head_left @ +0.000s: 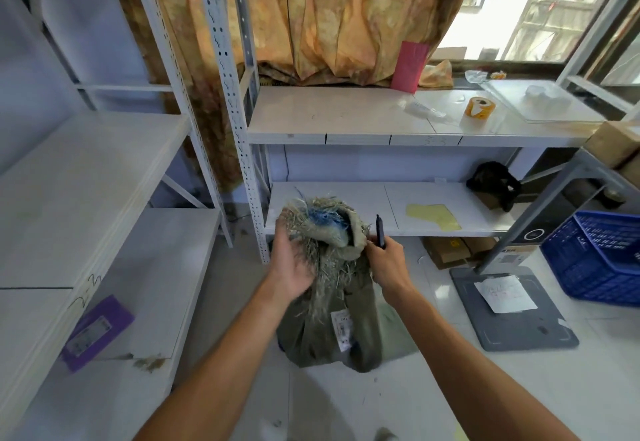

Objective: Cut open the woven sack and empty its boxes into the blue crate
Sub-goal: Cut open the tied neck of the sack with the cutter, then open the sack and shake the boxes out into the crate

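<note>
Left hand (291, 269) grips sack (332, 336) top, right hand (389, 265) w/ black tool (380, 231) beside.

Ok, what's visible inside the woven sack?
Only frayed fibres and blue strands show at the mouth of the woven sack. Anything deeper is hidden by its fabric; no boxes visible.

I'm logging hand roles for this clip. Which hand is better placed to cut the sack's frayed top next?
Right. The right hand grips the black tool, probably the cutter, right beside the frayed top of the woven sack, while the left hand holds that top steady.
</note>
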`<state>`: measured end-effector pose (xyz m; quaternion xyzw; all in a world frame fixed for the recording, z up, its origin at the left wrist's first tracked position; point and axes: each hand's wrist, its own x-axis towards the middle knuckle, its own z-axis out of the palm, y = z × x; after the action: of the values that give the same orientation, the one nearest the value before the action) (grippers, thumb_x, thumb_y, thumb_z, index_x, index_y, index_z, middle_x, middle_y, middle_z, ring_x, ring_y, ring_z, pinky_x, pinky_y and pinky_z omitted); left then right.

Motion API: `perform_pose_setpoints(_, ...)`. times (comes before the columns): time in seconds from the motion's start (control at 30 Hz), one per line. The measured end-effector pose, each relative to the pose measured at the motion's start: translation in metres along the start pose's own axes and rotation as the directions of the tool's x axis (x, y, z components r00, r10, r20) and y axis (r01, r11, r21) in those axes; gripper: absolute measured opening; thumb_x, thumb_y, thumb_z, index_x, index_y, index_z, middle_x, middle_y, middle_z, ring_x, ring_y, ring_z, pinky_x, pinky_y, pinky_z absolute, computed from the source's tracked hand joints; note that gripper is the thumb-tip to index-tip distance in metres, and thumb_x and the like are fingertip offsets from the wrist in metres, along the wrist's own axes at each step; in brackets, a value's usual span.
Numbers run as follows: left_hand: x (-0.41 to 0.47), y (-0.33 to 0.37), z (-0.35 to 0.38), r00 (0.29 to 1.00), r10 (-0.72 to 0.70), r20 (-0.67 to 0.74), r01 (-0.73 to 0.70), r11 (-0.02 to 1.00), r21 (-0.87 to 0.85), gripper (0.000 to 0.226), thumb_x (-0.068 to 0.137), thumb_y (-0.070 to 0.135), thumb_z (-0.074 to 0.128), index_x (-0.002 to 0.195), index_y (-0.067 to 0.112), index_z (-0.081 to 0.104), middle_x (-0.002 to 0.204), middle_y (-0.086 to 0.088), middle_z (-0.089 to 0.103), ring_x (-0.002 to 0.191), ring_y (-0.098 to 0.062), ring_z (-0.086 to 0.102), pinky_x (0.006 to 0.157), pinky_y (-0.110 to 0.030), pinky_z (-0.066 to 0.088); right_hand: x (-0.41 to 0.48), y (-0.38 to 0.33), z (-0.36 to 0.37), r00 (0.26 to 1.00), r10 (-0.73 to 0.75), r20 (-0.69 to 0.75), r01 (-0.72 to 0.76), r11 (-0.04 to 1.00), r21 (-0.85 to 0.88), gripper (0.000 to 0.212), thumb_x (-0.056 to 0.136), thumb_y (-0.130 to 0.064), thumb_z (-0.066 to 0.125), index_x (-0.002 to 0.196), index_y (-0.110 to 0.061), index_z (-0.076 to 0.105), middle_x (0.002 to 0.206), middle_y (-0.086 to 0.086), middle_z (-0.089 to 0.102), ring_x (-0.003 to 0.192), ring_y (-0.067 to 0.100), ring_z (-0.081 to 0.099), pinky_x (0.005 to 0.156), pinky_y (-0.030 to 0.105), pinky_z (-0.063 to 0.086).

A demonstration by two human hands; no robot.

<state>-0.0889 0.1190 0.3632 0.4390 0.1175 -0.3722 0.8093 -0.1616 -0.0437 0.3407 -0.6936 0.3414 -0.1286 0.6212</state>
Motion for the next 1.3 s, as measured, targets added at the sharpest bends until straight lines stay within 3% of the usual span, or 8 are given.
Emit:
perform_pose_setpoints(0.13, -0.004, -0.017, 0.007, 0.994, 0.076, 0.074, -0.093, 0.964, 0.25, 0.053, 0.096, 0.066, 0.043, 0.13, 0.028, 0.057, 0.134, -0.011, 0.063, 0.115, -0.019, 0.062, 0.097, -0.036, 0.048, -0.007, -0.006, 0.0, 0.996, 0.084, 0.037, -0.087, 0.995, 0.058, 0.018, 0.101, -0.017, 0.053, 0.099, -0.01, 0.07, 0.082, 0.003, 0.067, 0.071, 0.013, 0.059, 0.055, 0.024, 0.041)
perform_pose_setpoints(0.27, -0.001, -0.022, 0.01, 0.957, 0.014, 0.29, -0.206, 0.736, 0.644, 0.073, 0.062, 0.08, 0.073, 0.122, 0.04, 0.06, 0.126, 0.015, 0.065, 0.121, -0.007, 0.057, 0.108, -0.032, 0.039, -0.006, -0.009, -0.005, 0.994, 0.063, 0.087, -0.071, 0.994, 0.088, 0.018, 0.099, -0.021, 0.055, 0.093, -0.013, 0.071, 0.076, 0.001, 0.07, 0.066, 0.014, 0.063, 0.053, 0.025, 0.045)
perform_pose_setpoints(0.4, 0.022, -0.013, 0.011, 0.97, 0.167, 0.179, -0.243, 0.719, 0.651, 0.046, 0.084, 0.027, 0.083, 0.126, 0.026, 0.065, 0.113, 0.013, 0.073, 0.105, -0.004, 0.066, 0.099, -0.027, 0.05, 0.001, -0.012, -0.014, 0.994, 0.074, 0.085, -0.087, 0.984, 0.156, 0.019, 0.099, -0.019, 0.057, 0.083, -0.018, 0.067, 0.06, -0.006, 0.064, 0.044, 0.004, 0.054, 0.039, 0.018, 0.038)
perform_pose_setpoints(0.67, 0.079, 0.011, 0.014, 0.951, 0.297, -0.085, -0.196, 0.794, 0.575, 0.02, 0.099, 0.006, 0.06, 0.116, 0.012, 0.068, 0.106, -0.007, 0.073, 0.091, -0.018, 0.069, 0.062, -0.02, 0.054, 0.046, -0.001, -0.046, 0.987, 0.146, 0.072, -0.161, 0.941, 0.297, 0.018, 0.098, -0.009, 0.057, 0.082, -0.016, 0.053, 0.057, 0.001, 0.038, 0.036, 0.011, 0.029, 0.035, 0.024, 0.023)
perform_pose_setpoints(0.9, 0.131, 0.009, 0.045, 0.899, 0.415, -0.137, -0.197, 0.665, 0.721, 0.041, 0.108, 0.017, 0.042, 0.148, 0.019, 0.05, 0.135, -0.001, 0.055, 0.112, -0.015, 0.057, 0.09, -0.028, 0.048, 0.11, 0.011, -0.058, 0.968, 0.195, 0.16, -0.231, 0.939, 0.256, 0.019, 0.098, -0.007, 0.054, 0.082, -0.016, 0.049, 0.057, -0.002, 0.033, 0.035, 0.011, 0.024, 0.037, 0.025, 0.02)
perform_pose_setpoints(1.07, 0.159, 0.009, 0.072, 0.762, 0.644, -0.057, -0.283, 0.411, 0.867, 0.051, 0.105, 0.051, 0.038, 0.119, 0.014, 0.071, 0.116, -0.005, 0.066, 0.11, -0.018, 0.06, 0.089, -0.034, 0.045, 0.161, 0.008, -0.074, 0.949, 0.203, 0.243, -0.262, 0.934, 0.243, 0.016, 0.098, -0.011, 0.054, 0.084, -0.017, 0.05, 0.057, -0.003, 0.033, 0.038, 0.012, 0.024, 0.041, 0.029, 0.019)
perform_pose_setpoints(1.17, 0.172, 0.01, 0.089, 0.858, 0.51, 0.055, -0.25, 0.322, 0.913, 0.056, 0.1, 0.06, 0.048, 0.133, 0.018, 0.064, 0.105, 0.006, 0.061, 0.104, -0.015, 0.06, 0.078, -0.026, 0.043, 0.188, 0.006, -0.08, 0.934, 0.209, 0.29, -0.276, 0.938, 0.211, 0.013, 0.098, -0.011, 0.054, 0.087, -0.017, 0.053, 0.054, -0.005, 0.036, 0.038, 0.012, 0.025, 0.04, 0.029, 0.019)
perform_pose_setpoints(1.3, 0.204, 0.003, 0.098, 0.96, 0.279, 0.009, -0.079, 0.238, 0.968, 0.092, 0.081, 0.064, 0.073, 0.155, 0.024, 0.037, 0.15, -0.001, 0.049, 0.135, -0.023, 0.05, 0.107, -0.046, 0.048, 0.218, 0.002, -0.088, 0.918, 0.209, 0.338, -0.273, 0.95, 0.154, 0.013, 0.097, -0.011, 0.056, 0.086, -0.017, 0.057, 0.055, -0.004, 0.038, 0.039, 0.012, 0.027, 0.041, 0.029, 0.02)
